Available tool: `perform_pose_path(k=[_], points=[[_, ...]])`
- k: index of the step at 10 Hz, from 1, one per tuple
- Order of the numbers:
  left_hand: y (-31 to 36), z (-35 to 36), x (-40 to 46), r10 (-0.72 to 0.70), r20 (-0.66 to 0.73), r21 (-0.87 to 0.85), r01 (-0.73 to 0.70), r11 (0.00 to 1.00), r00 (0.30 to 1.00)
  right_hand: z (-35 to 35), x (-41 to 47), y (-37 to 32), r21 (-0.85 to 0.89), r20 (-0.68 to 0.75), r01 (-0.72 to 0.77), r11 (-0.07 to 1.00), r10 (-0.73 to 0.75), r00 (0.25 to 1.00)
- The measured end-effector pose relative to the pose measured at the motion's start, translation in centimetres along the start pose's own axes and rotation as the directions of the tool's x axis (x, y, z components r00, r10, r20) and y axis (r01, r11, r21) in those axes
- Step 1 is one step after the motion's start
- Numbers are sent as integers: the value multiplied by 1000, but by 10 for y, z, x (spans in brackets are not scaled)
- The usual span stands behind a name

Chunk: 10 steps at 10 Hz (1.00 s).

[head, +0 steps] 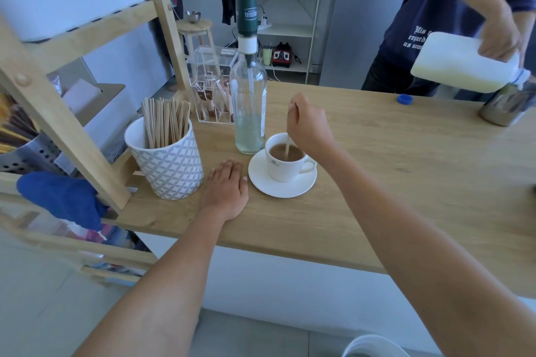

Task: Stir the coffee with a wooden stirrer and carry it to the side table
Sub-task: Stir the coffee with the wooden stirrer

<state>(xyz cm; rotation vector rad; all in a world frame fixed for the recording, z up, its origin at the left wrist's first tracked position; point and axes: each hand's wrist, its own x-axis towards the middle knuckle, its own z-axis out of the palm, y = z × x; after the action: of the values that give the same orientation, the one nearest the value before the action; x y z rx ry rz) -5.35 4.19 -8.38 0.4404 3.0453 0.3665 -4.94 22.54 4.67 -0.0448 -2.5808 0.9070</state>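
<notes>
A white cup (282, 166) of light brown coffee stands on a white saucer (266, 184) on the wooden counter (391, 171). My right hand (309, 124) hovers just above the cup, pinching a wooden stirrer (288, 145) whose lower end dips into the coffee. My left hand (227, 188) lies flat, palm down, on the counter just left of the saucer, holding nothing. A patterned white pot (171, 164) full of spare wooden stirrers stands left of my left hand.
A tall clear bottle (251, 101) with a green pump stands right behind the cup, a clear sachet box (211, 81) behind it. Across the counter another person pours a milk jug (461, 62) into a steel pitcher (504, 107). A blue cap (405, 99) lies nearby. Wooden shelving stands at left.
</notes>
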Motion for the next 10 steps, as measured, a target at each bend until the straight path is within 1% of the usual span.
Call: perform_pose_path(k=[1,2,3,4,5,6,7,8,9,10], points=[[0,0,0,0,-8,-1,0,1000,1000,-6,1,8,-58,-48,-21,998,19,999],[0,-1,0,-1,-5,-2,1,1000,1000,-5,4,3,-23,-46,1,1000,-2,999],[1,-1,0,-2,0,-4,2,1000,1000,0,0,-3,88,10,15,996,-16,1000],[2,-2,-1,-3,-2,-3,3,1000,1000,-7,-6,0,114,10,18,993,-19,1000],[2,-2,-1,-8,1,-5,8,1000,1000,-22,-7,13,99,-51,-17,995,23,998],[1,-3,-1,-11,3,1,11,1000,1000,-33,-4,27,252,-148,-148,956,189,971],[3,-4,-1,-18,-2,17,18,1000,1000,-38,-4,43,631,-126,-322,705,503,855],[2,-3,-1,-21,-4,12,21,1000,1000,-34,-9,59,884,90,-385,264,713,695],[1,-3,0,-19,-4,1,19,1000,1000,-27,-18,70,928,216,-370,38,756,618],[0,-2,2,-16,-14,4,16,1000,1000,-21,-24,73,925,200,-375,56,768,609]])
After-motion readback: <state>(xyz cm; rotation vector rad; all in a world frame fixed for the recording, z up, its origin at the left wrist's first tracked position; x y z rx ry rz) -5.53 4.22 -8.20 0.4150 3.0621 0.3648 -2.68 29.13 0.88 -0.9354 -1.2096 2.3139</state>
